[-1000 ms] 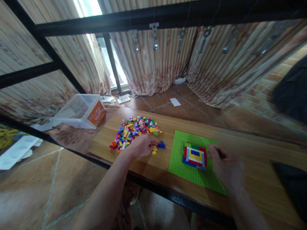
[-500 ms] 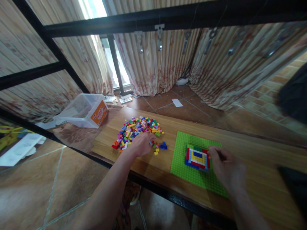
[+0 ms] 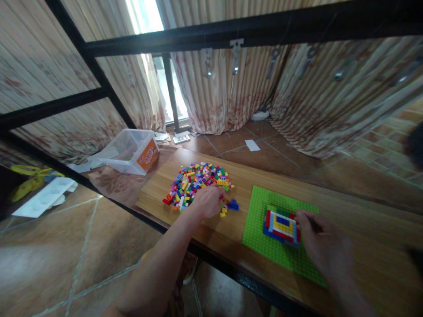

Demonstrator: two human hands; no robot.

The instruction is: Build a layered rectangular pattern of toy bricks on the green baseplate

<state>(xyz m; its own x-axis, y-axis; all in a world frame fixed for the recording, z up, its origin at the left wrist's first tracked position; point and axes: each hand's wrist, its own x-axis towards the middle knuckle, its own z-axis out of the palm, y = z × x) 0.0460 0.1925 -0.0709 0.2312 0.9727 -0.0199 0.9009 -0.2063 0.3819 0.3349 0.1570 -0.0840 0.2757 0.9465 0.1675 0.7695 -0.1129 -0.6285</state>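
My left hand [image 3: 209,201] reaches over the right side of a heap of loose toy bricks [image 3: 191,182], its fingers curled down and closed. A bit of red shows at its fingertips, but what they pinch is mostly hidden. Just right of these fingers lie a blue brick [image 3: 233,205] and a few small yellow bricks [image 3: 223,212]. A layered brick build [image 3: 281,226] in red, white, yellow and blue sits over the green baseplate [image 3: 256,229]. My right hand [image 3: 322,237] is closed, thumb and index finger pinching the build's right edge.
The wooden table [image 3: 211,235] has a dark front edge. Beyond its left end stands a clear plastic bin [image 3: 127,154] with an orange label. A black metal frame [image 3: 214,39] with hanging metal pieces crosses above. Curtains [image 3: 214,97] hang behind.
The camera has turned a little left, so everything sits farther right in view. My left hand's fingers have dipped among the small bricks beside the blue one. My right hand stays at the build.
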